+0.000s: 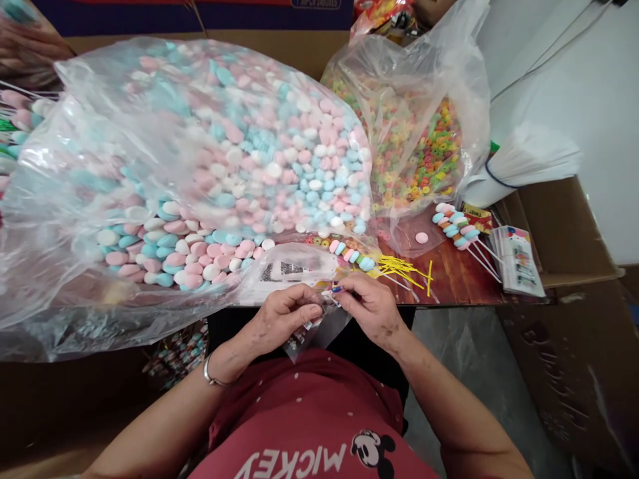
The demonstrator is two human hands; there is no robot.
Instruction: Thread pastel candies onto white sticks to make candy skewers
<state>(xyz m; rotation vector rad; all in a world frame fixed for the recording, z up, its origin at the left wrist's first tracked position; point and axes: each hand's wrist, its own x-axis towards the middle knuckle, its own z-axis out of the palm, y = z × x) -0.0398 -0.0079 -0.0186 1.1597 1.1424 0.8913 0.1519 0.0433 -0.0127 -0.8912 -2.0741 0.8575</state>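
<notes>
At the table's front edge, my left hand (pixel 287 316) is closed, its thumb and fingers pinching a small clear plastic bag (pixel 297 342) with printing on it. My right hand (pixel 372 309) is also closed at the bag's other side; a tiny blue and red bit shows at its fingertips, too small to name. Just beyond my hands lies a skewer of pink, blue and white candies (pixel 352 256). Yellow twist ties (pixel 399 266) are scattered to the right of it.
A huge clear bag of pastel candies (pixel 239 153) fills the left and middle. Behind right stands a bag of colourful ring candies (pixel 429 146). Finished skewers (pixel 456 226), a stack of printed cards (pixel 518 259) and a cardboard box (pixel 564 226) sit right. Another person's hand (pixel 30 46) shows top left.
</notes>
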